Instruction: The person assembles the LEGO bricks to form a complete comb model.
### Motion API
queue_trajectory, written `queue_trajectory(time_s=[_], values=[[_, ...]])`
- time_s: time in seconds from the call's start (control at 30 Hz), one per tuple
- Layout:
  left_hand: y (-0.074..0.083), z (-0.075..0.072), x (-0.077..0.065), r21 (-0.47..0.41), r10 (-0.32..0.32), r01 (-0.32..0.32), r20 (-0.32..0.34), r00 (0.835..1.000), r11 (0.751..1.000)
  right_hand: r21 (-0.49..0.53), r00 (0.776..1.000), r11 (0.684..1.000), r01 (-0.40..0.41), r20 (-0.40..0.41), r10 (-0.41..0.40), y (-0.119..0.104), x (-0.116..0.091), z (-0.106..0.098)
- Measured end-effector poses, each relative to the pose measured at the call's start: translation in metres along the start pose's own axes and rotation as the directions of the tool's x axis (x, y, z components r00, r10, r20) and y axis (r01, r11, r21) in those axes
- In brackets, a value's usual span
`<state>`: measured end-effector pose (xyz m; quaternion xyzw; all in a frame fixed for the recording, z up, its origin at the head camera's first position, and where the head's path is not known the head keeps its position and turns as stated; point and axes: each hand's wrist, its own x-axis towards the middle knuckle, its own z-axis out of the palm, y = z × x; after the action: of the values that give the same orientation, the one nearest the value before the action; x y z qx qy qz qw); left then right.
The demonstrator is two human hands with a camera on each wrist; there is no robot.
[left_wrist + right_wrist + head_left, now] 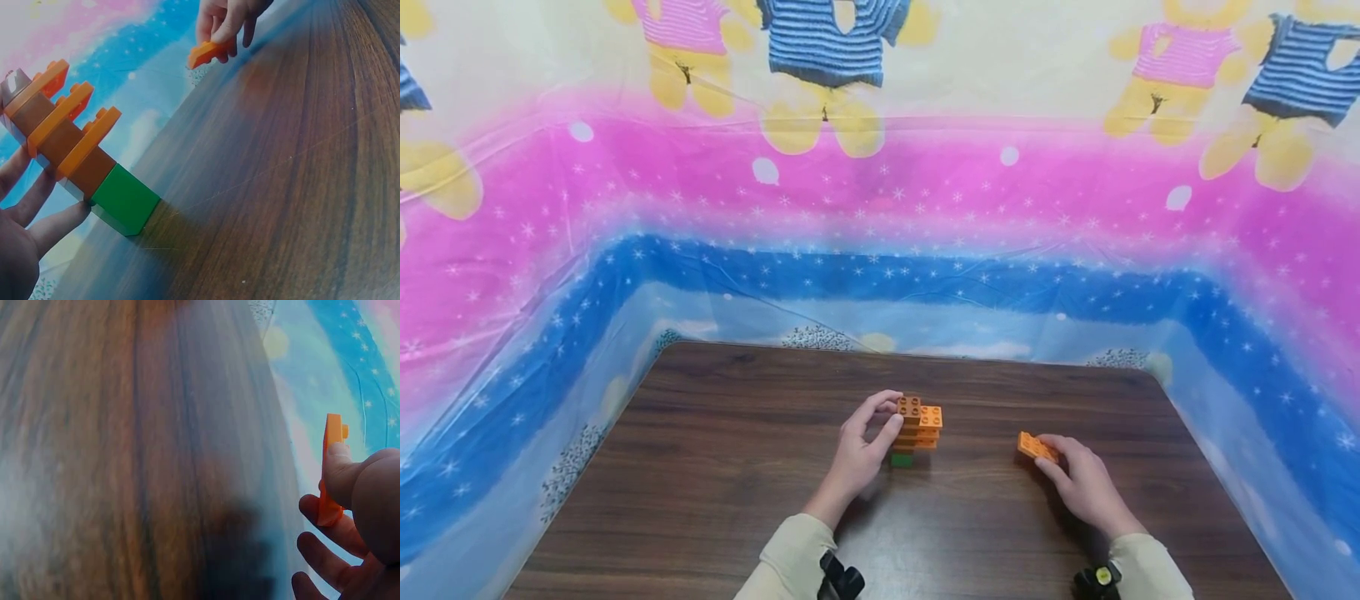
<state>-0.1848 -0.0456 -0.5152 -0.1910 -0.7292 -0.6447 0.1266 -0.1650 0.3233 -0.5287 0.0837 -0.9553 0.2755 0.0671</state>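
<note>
A tower of toy building bricks (909, 433) stands on the table in the head view, with a green block (126, 199) at its foot. Above that, brown bricks (65, 139) alternate with thin orange plates (89, 143) that jut out to one side. My left hand (867, 435) grips the tower from its left, thumb on the near side and fingers behind. To the right and apart from the tower, my right hand (1088, 485) pinches a loose orange plate brick (333, 434) between thumb and fingers, studs showing. Its underside is mostly hidden.
The dark wood-grain table (700, 467) has its far edge behind the tower. A printed cloth (880, 208) in pink, blue and white hangs around the back and both sides. Black wrist cameras (841, 577) sit at the sleeve cuffs.
</note>
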Motion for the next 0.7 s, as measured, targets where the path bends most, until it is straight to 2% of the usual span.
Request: queue_trajectory(time_s=[0.4, 0.7], values=[[0.000, 0.000, 0.001, 0.003, -0.020, 0.020, -0.003, 1.000, 1.000, 0.042, 0.994, 0.995, 0.085, -0.077, -0.082, -0.023, 0.008, -0.001], [-0.001, 0.001, 0.000, 0.017, 0.001, -0.001, -0.003, 1.000, 1.000, 0.090, 0.981, 0.983, 0.158, -0.123, -0.147, -0.046, 0.014, 0.001]])
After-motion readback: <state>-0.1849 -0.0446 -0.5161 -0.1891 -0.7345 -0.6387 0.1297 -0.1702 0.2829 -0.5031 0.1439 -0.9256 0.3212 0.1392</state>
